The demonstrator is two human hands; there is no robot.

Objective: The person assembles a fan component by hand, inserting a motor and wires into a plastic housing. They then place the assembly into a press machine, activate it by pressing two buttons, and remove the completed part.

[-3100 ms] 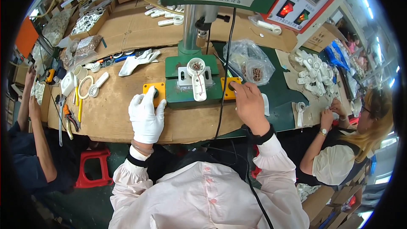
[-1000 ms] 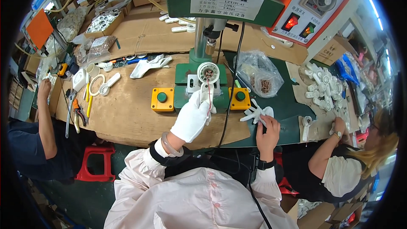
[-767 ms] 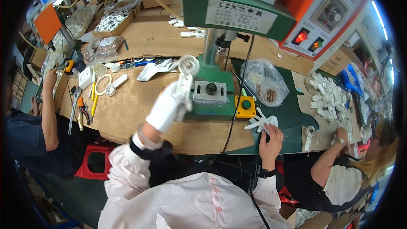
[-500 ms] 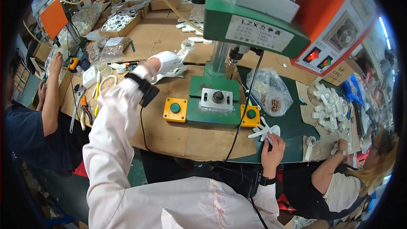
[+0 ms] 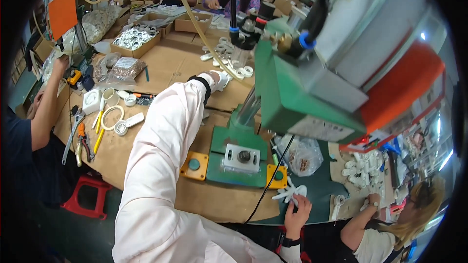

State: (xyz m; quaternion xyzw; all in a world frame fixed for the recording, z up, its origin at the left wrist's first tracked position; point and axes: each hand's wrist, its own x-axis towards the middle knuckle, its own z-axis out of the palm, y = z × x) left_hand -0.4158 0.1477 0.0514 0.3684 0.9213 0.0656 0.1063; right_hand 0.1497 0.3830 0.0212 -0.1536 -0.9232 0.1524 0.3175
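My left hand (image 5: 223, 81), in a white glove, reaches far across the table past the press column, close to a group of white plastic parts (image 5: 239, 70). Its fingers are mostly hidden, so I cannot see whether it holds anything. My bare right hand (image 5: 298, 214) is at the near edge of the green mat, its fingers closed on a white glove (image 5: 291, 191). Between my hands stands a green press (image 5: 219, 165) with a metal fixture plate (image 5: 242, 159) and a dark round post. Yellow boxes with green buttons (image 5: 194, 164) flank its base.
The press head (image 5: 312, 97) overhangs on the right. A black cable (image 5: 273, 178) crosses the right button box. A clear bag (image 5: 304, 156) lies behind it. Pliers (image 5: 86, 146), yellow-handled tools and a white ring (image 5: 113, 118) lie left. People work at both sides and across.
My left hand has moved farther away and slightly right, toward the white parts. The view has shifted, showing more of the people across the table. My right hand stays at the white glove.
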